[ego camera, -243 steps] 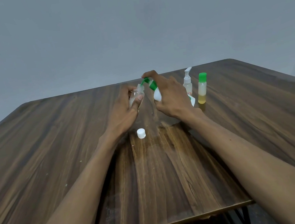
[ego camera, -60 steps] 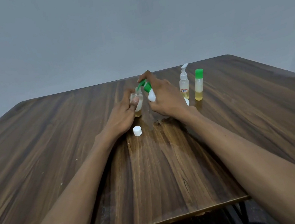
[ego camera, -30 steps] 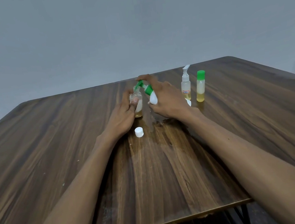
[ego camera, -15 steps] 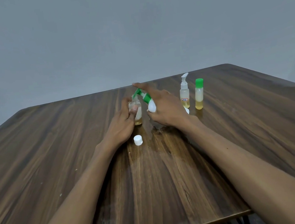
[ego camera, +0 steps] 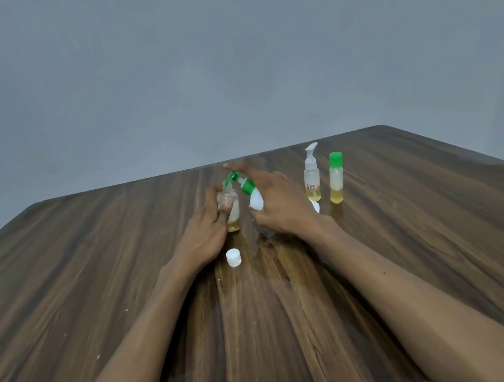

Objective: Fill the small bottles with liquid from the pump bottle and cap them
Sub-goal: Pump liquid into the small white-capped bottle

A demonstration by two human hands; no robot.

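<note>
Left hand: the left hand (ego camera: 207,229) is gripping the little open bottle (ego camera: 231,208), with the thumb on the front and the fingers curled around the back.
Little open bottle: it is standing upright on the table (ego camera: 94,277), with a bit of yellow liquid sitting at the bottom.
Right hand: the right hand (ego camera: 278,206) is holding the pump bottle (ego camera: 249,191), with one finger lying over the top of the green pump.
Pump bottle: it is leaning to the left, and its green spout is pointing down at the mouth of the little open bottle.
White cap (ego camera: 233,257): it is lying on the table just in front of the left hand, touching nothing else.
Spray bottle (ego camera: 312,179): it is standing to the right of the hands, with yellow liquid low inside.
Green-capped bottle (ego camera: 336,179): it is standing just beside the spray bottle, capped, with yellow liquid at the bottom.
</note>
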